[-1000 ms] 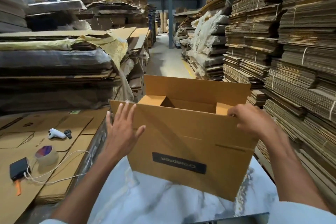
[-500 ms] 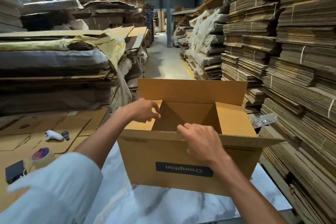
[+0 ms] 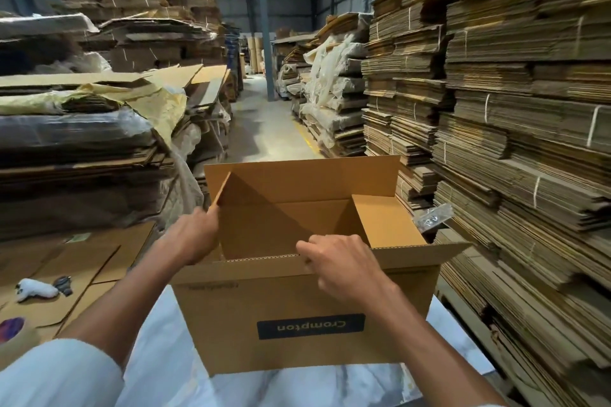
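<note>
A brown cardboard box [image 3: 231, 317] with an upside-down "Crompton" label stands open on a white marbled table [image 3: 172, 380] right in front of me. Its far flap stands up and its right side flap lies folded inward. My left hand [image 3: 193, 238] grips the left side flap, which is raised nearly upright. My right hand [image 3: 344, 264] pinches the top edge of the near flap at its middle. Nothing shows inside the box, though its floor is hidden.
Tall stacks of bundled flat cardboard [image 3: 512, 109] wall the right side. Lower piles under plastic sheeting [image 3: 82, 129] stand on the left. Flat sheets at lower left carry a white tool [image 3: 36, 289] and a tape roll [image 3: 15, 332]. A concrete aisle [image 3: 264, 122] runs ahead.
The box went from tilted toward me to standing upright. My left hand has lifted the left side flap from flat to nearly upright. My right hand moved from the right corner to the near flap's edge.
</note>
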`<state>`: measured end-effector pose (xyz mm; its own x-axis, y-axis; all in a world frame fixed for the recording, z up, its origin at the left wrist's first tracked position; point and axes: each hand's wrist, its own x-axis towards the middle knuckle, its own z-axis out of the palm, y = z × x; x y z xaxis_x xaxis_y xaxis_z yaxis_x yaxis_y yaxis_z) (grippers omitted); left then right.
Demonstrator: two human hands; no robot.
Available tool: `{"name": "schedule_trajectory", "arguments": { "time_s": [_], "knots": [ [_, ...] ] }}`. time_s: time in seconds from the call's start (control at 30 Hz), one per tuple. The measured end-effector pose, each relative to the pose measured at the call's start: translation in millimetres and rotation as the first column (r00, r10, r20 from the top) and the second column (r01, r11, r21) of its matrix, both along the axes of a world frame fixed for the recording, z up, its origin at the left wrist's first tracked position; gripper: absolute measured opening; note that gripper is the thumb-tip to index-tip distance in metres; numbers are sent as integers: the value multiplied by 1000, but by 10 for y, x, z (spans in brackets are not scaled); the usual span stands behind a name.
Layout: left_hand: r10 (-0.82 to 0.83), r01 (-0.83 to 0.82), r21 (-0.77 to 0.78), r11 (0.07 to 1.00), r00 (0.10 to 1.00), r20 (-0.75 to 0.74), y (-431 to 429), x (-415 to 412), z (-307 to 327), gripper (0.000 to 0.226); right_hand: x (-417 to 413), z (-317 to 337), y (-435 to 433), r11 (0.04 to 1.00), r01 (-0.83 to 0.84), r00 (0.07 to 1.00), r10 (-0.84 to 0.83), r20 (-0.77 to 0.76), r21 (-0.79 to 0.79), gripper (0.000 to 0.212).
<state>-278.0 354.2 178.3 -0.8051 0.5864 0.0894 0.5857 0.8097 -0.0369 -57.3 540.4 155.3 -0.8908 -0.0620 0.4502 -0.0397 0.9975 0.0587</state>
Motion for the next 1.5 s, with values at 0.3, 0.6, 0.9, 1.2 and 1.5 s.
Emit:
{"name": "schedule_trajectory", "arguments": {
  "time_s": [0.3, 0.6, 0.9, 1.2, 1.5],
  "knots": [
    [132, -206, 304, 930, 960, 248, -537, -80, -10, 41, -377, 695, 316, 841, 511, 586, -188, 788, -179, 45],
    [220, -253, 240, 937, 963, 154, -580, -89, -53, 44, -454, 366, 942, 750, 587, 256, -529, 809, 305, 38],
    [158, -254, 388, 886, 952, 263, -709, -187, -40, 47, -166, 448, 1320, 639, 769, 619, -740, 263, -14, 16],
    [101, -235, 462, 855, 950, 296, -768, -155, -18, 44, 305, 407, 1872, 423, 808, 530, -826, 192, -410, 12],
    [50, -209, 523, 826, 952, 302, -753, 27, 27, 44, 260, 232, 1705, 569, 745, 595, -803, -38, -349, 46]
  ]
}}
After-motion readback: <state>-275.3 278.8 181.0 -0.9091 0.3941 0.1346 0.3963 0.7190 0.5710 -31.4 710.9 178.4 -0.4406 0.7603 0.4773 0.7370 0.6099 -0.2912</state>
